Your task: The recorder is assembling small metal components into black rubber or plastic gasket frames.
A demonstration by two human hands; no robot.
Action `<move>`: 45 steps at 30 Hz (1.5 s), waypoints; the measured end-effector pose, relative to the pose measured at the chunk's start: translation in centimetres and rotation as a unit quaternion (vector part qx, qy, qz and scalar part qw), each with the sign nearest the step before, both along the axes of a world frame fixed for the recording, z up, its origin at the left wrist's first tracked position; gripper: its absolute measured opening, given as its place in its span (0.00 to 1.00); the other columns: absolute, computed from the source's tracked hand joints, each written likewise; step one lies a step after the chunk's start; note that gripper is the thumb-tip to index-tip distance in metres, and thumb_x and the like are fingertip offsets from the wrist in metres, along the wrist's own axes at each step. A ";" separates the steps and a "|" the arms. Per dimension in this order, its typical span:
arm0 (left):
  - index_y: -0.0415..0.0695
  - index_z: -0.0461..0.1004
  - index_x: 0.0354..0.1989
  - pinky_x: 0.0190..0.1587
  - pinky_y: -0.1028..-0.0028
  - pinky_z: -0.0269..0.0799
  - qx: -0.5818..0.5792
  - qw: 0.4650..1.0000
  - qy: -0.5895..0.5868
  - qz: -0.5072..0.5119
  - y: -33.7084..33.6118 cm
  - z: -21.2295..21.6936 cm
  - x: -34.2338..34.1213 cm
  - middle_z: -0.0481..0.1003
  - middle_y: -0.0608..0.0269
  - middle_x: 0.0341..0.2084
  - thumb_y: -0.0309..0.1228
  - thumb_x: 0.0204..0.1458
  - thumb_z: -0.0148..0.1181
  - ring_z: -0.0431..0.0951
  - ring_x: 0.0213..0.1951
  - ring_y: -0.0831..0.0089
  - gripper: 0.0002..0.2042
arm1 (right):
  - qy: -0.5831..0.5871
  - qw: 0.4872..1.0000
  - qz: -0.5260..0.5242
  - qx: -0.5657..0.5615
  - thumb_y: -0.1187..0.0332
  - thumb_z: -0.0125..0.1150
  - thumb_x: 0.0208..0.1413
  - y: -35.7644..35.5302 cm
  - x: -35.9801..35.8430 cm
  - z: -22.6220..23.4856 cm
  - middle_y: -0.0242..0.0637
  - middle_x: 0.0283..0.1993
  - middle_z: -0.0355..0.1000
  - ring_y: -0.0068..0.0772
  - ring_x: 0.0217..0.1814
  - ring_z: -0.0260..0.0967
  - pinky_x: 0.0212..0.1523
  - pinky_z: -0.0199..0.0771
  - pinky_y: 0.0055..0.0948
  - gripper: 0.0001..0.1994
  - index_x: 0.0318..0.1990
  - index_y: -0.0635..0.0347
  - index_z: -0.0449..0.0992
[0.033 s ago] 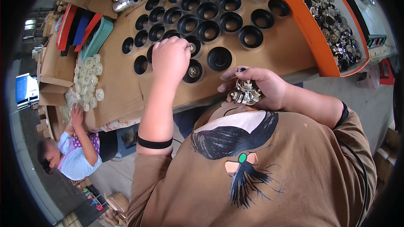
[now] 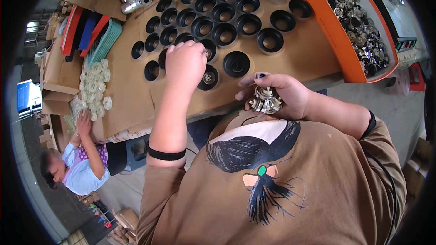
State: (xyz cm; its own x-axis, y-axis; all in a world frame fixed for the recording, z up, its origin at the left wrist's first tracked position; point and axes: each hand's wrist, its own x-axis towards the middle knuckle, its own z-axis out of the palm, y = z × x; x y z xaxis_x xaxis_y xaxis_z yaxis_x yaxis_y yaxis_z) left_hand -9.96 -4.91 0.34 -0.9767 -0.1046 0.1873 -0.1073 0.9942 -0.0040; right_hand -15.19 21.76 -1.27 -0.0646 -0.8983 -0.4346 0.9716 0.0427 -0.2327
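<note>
My left hand [image 2: 186,65] reaches over the rows of black round cups, its fingers closed on a small round metal fitting [image 2: 207,53]. That fitting is at the inside of one black cup [image 2: 210,45]; whether it touches the bottom is hidden. In front of my chest, my right hand [image 2: 290,93] is curled around a cluster of shiny metal fittings [image 2: 265,101]. Just below the left hand's cup, another black cup [image 2: 208,77] has a metal fitting seated in its middle. A cup with a dark, closed-looking centre [image 2: 236,64] stands beside it. Most other cups show open centres.
An orange box [image 2: 331,36] full of metal fittings stands at the right. Silver cylinders [image 2: 136,2] pile up at the back left, near red and blue bins [image 2: 86,34] and a green basket [image 2: 106,40]. A co-worker's hand [image 2: 83,124] touches whitish discs [image 2: 94,88] at the left.
</note>
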 end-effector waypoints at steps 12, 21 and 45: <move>0.45 0.83 0.36 0.46 0.62 0.72 0.321 0.937 0.011 -0.136 4.1 3.5 0.7 0.81 0.60 0.33 0.28 0.51 0.63 0.80 0.41 0.60 0.06 | 0.043 0.998 0.025 -0.031 0.70 0.59 0.61 -0.3 0.7 -0.5 0.47 0.46 0.79 0.41 0.46 0.79 0.50 0.81 0.38 0.14 0.51 0.65 0.74; 0.45 0.84 0.32 0.45 0.67 0.68 0.341 0.909 -0.039 -0.238 6.4 4.6 3.6 0.79 0.64 0.32 0.25 0.46 0.65 0.79 0.37 0.64 0.05 | 0.091 0.993 0.075 0.002 0.70 0.63 0.59 -1.1 1.2 1.3 0.40 0.42 0.78 0.30 0.46 0.78 0.51 0.76 0.29 0.14 0.50 0.65 0.75; 0.46 0.83 0.31 0.46 0.61 0.70 0.078 0.989 0.101 0.069 -5.7 -0.9 -0.4 0.81 0.61 0.31 0.32 0.52 0.65 0.80 0.39 0.59 0.05 | -0.036 0.999 0.031 -0.024 0.62 0.53 0.64 -0.7 -0.1 -0.3 0.49 0.57 0.72 0.53 0.57 0.76 0.49 0.84 0.47 0.20 0.60 0.61 0.69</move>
